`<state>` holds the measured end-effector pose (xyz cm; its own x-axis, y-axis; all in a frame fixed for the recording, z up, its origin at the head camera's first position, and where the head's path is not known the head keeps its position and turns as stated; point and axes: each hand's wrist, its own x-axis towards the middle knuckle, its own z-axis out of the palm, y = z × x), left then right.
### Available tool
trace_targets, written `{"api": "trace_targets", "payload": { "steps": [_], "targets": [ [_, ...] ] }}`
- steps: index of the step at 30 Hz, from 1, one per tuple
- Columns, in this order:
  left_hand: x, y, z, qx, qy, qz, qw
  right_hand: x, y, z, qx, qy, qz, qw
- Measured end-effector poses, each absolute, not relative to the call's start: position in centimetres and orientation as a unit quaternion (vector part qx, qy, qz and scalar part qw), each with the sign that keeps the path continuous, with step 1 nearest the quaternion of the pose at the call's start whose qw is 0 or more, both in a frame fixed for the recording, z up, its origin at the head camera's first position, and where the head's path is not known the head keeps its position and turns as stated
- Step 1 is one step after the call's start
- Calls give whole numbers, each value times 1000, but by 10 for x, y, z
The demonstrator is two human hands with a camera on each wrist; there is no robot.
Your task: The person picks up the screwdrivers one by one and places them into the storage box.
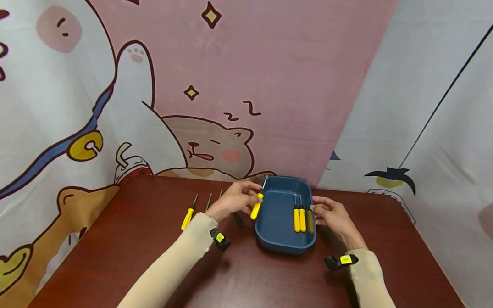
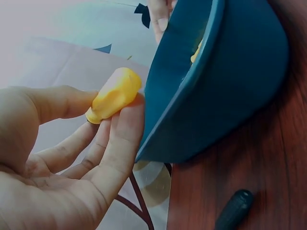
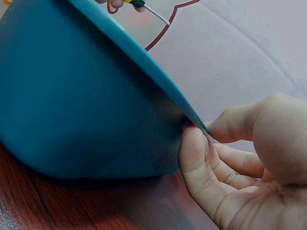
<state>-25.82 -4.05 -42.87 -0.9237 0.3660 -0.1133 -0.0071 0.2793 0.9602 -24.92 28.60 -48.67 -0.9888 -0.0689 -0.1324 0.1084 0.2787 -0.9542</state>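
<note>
My left hand (image 1: 238, 200) pinches a yellow-handled screwdriver (image 1: 257, 207) between thumb and fingers, beside the left rim of a blue plastic bin (image 1: 285, 244). Its shaft points up and away from me. In the left wrist view, the yellow handle (image 2: 117, 94) juts past the fingertips, close to the bin's wall. My right hand (image 1: 330, 217) grips the bin's right rim, thumb on one side of the wall and fingers on the other, as the right wrist view shows. Yellow-handled screwdrivers (image 1: 296, 219) lie side by side in the bin, along its right wall.
Left of the bin, another yellow-handled screwdriver (image 1: 188, 217) lies on the brown table (image 1: 261, 283). Metal shafts (image 1: 209, 201) show behind my left hand, and a dark handle (image 1: 238, 219) lies between that hand and the bin. A cartoon-printed curtain (image 1: 295, 82) hangs behind the table.
</note>
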Motion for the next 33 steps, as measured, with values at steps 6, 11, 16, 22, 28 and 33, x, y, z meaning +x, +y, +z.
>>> {"api": "trace_targets", "payload": {
  "steps": [6, 11, 16, 22, 28, 33],
  "targets": [
    [-262, -28, -425, 114, 793, 574, 171, -249, 285, -488, 15, 796, -601, 76],
    [-265, -20, -421, 118, 804, 553, 181, -249, 285, -488, 15, 795, -602, 77],
    [-267, -12, -418, 111, 815, 538, 184, -249, 285, -487, 10, 797, -600, 72],
    [-271, 1, -416, 103, 833, 511, 185, -248, 286, -486, 4, 800, -596, 72],
    [-274, 12, -413, 90, 845, 486, 205, -250, 287, -487, 3, 800, -596, 73],
    [-276, 20, -412, 73, 856, 466, 213, -250, 287, -489, 4, 797, -599, 75]
  ]
}}
